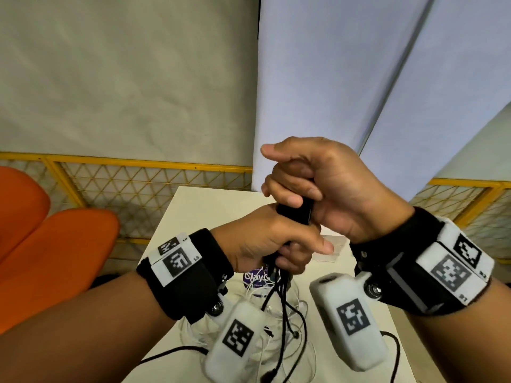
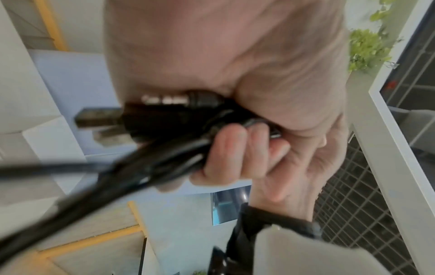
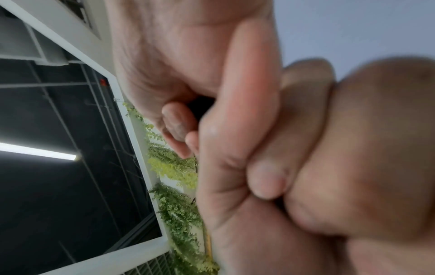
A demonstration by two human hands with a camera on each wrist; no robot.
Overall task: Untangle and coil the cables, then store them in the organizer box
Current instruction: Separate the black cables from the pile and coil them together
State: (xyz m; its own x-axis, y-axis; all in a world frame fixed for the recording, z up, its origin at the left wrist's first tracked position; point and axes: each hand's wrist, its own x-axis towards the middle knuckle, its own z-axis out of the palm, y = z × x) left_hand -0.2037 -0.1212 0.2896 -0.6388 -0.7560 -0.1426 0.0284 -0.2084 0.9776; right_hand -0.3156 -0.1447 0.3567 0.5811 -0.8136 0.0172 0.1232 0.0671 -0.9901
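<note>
Both hands are raised over the white table [image 1: 210,211] and hold one black cable bundle [image 1: 296,214]. My left hand [image 1: 265,241] grips its lower part, fingers curled round it. Just above, my right hand [image 1: 318,183] grips the top of the bundle. Loose black cable ends [image 1: 280,305] hang from the left fist down to a heap of thin white cables [image 1: 300,302]. In the left wrist view the black cable bundle [image 2: 164,161] shows a USB plug [image 2: 98,117] and a metal barrel connector [image 2: 164,99]. The right wrist view shows only a dark bit of cable [image 3: 202,104] inside the right hand [image 3: 188,55].
A clear tub with a purple label [image 1: 255,276] stands under the hands among the white cables. A flat clear box [image 1: 331,248] lies behind on the table. Orange chairs [image 1: 55,258] stand at the left, with a yellow mesh fence [image 1: 152,183] behind.
</note>
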